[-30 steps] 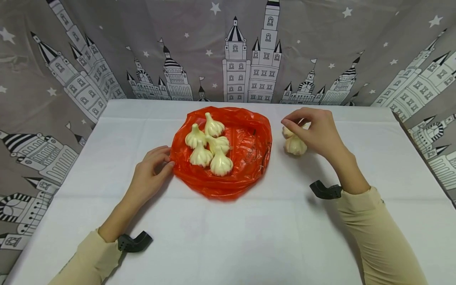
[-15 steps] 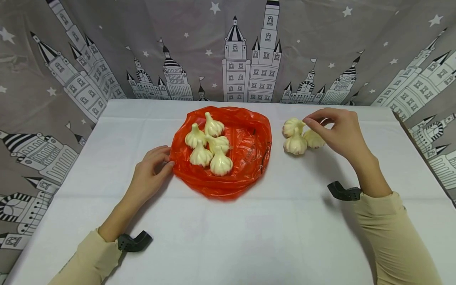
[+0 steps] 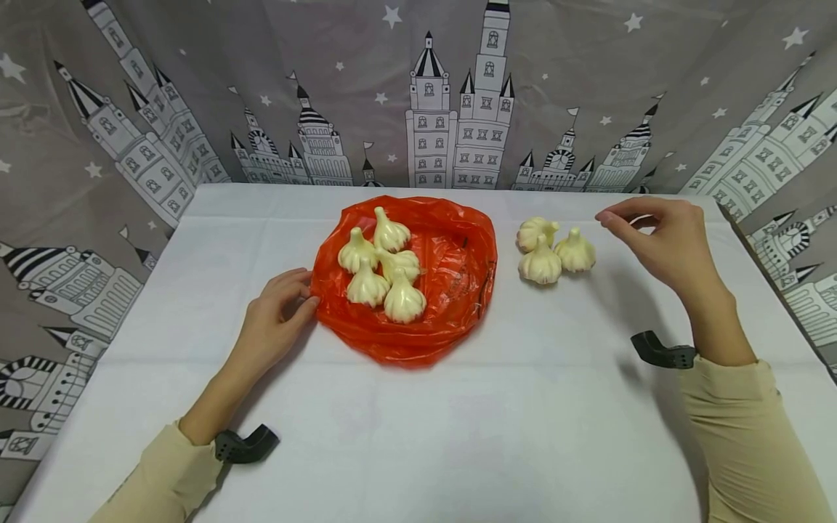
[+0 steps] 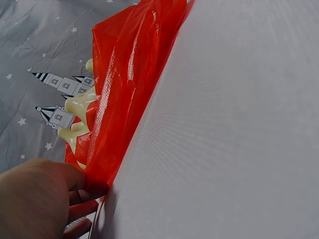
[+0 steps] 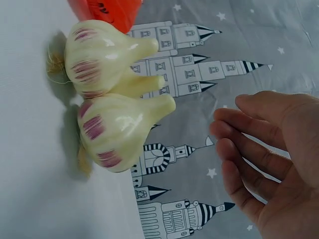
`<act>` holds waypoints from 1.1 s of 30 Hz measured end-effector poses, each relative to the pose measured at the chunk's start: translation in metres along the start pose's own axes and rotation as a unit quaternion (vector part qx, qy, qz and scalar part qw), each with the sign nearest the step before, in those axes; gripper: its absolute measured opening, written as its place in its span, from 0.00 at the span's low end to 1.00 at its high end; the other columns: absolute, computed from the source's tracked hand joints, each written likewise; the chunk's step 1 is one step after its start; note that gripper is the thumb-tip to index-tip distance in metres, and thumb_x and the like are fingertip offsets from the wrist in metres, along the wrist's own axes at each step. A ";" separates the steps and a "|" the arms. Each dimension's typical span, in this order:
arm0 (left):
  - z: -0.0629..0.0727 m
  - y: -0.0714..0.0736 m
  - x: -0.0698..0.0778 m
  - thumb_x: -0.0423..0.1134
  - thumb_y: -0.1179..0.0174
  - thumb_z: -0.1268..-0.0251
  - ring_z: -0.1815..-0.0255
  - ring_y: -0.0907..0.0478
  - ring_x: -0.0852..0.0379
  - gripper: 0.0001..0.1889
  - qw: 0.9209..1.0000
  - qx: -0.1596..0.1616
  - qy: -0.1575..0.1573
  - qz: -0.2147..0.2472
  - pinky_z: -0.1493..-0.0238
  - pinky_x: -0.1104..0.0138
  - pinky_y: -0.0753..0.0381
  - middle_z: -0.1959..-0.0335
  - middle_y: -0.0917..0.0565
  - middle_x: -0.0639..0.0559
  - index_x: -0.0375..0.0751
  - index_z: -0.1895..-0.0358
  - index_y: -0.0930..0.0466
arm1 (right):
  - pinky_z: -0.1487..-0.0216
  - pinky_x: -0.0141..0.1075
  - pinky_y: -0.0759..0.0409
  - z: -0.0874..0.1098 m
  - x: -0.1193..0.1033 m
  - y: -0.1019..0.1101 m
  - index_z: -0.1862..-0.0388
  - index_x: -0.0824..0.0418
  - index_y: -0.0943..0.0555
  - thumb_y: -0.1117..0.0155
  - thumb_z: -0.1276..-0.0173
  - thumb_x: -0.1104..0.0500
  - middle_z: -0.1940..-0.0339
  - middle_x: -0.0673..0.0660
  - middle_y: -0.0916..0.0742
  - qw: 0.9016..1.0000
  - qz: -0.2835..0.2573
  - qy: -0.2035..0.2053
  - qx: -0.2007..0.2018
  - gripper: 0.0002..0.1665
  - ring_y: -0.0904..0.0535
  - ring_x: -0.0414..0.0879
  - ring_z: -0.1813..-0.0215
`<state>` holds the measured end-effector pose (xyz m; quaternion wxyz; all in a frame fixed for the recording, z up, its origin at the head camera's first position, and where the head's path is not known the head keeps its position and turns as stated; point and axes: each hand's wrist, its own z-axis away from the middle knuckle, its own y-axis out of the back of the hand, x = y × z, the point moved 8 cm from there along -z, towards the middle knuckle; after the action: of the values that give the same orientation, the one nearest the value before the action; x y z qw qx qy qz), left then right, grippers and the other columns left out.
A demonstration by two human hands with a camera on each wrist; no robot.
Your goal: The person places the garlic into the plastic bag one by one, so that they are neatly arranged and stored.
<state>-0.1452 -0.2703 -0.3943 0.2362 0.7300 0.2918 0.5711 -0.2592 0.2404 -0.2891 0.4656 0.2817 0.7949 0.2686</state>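
Note:
My left hand (image 3: 275, 314) pinches the left edge of a red plastic bag (image 3: 458, 290), which is spread open into a shallow bowl shape. Several garlic bulbs (image 3: 405, 299) lie grouped in its left half. In the left wrist view, the fingers (image 4: 79, 209) are at the bag's side and partly hidden behind it. To the right of the bag, three garlic bulbs stand close together: a back one (image 3: 535, 232), a front one (image 3: 540, 264) and a right one (image 3: 575, 252). My right hand (image 3: 676, 243) is raised just right of them, fingers loosely bent and holding nothing.
Everything lies on a table with a white cloth (image 3: 418, 443). Its far edge meets a grey curtain (image 3: 366, 80) printed with castles and stars. A black wrist camera sits on the left wrist (image 3: 245, 444) and another on the right wrist (image 3: 663, 352).
My right hand has let go of the right garlic bulb, leaving it beside the other two, and has moved away to the right. The left hand and the bag have stayed still.

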 end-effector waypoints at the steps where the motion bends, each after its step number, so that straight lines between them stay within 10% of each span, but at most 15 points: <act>1: 0.000 0.000 0.000 0.35 0.37 0.26 0.23 0.31 0.37 0.06 1.000 0.000 0.001 0.000 0.24 0.33 0.35 0.31 0.20 0.36 0.39 0.64 0.16 | 0.62 0.17 0.25 0.000 0.001 -0.001 0.57 0.57 0.07 0.25 0.29 0.54 0.66 0.21 0.16 1.000 -0.002 -0.003 -0.003 0.09 0.20 0.22 0.63; 6: 0.000 -0.001 -0.001 0.34 0.37 0.26 0.23 0.31 0.37 0.06 1.000 -0.001 -0.001 0.002 0.24 0.33 0.35 0.31 0.20 0.36 0.39 0.64 0.16 | 0.60 0.16 0.25 0.000 0.009 -0.011 0.54 0.57 0.07 0.28 0.28 0.52 0.65 0.23 0.15 0.999 -0.002 -0.021 -0.025 0.12 0.21 0.23 0.62; 15: 0.001 -0.003 -0.003 0.34 0.37 0.26 0.23 0.31 0.37 0.05 1.000 -0.004 0.004 0.003 0.24 0.33 0.35 0.31 0.20 0.36 0.39 0.63 0.16 | 0.58 0.16 0.24 0.001 0.022 -0.035 0.48 0.57 0.09 0.24 0.31 0.52 0.52 0.60 0.07 0.997 0.006 -0.024 -0.070 0.16 0.18 0.33 0.56; 20: 0.001 -0.003 -0.003 0.35 0.37 0.26 0.23 0.31 0.37 0.05 1.000 -0.005 0.004 0.001 0.24 0.33 0.35 0.31 0.20 0.37 0.40 0.63 0.16 | 0.52 0.22 0.23 0.003 0.028 -0.044 0.44 0.57 0.10 0.25 0.30 0.52 0.44 0.60 0.09 0.995 0.009 -0.027 -0.095 0.19 0.20 0.49 0.42; 28: 0.000 -0.001 -0.002 0.34 0.36 0.26 0.24 0.31 0.37 0.05 1.000 -0.002 0.000 0.005 0.25 0.33 0.34 0.31 0.19 0.37 0.39 0.63 0.16 | 0.49 0.22 0.23 0.002 0.027 -0.054 0.47 0.54 0.09 0.24 0.30 0.54 0.46 0.57 0.09 0.996 -0.011 -0.010 -0.090 0.14 0.24 0.27 0.46; 33: 0.001 0.000 -0.002 0.35 0.36 0.26 0.23 0.31 0.37 0.05 1.000 -0.003 0.003 0.005 0.25 0.33 0.34 0.31 0.20 0.37 0.40 0.63 0.16 | 0.49 0.31 0.22 0.002 0.025 -0.055 0.52 0.55 0.08 0.24 0.31 0.55 0.49 0.57 0.08 0.997 0.004 -0.009 -0.071 0.11 0.18 0.40 0.48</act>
<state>-0.1449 -0.2714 -0.3955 0.2345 0.7288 0.2877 0.5754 -0.2787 0.2198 -0.3423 0.4900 0.2536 0.7687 0.3235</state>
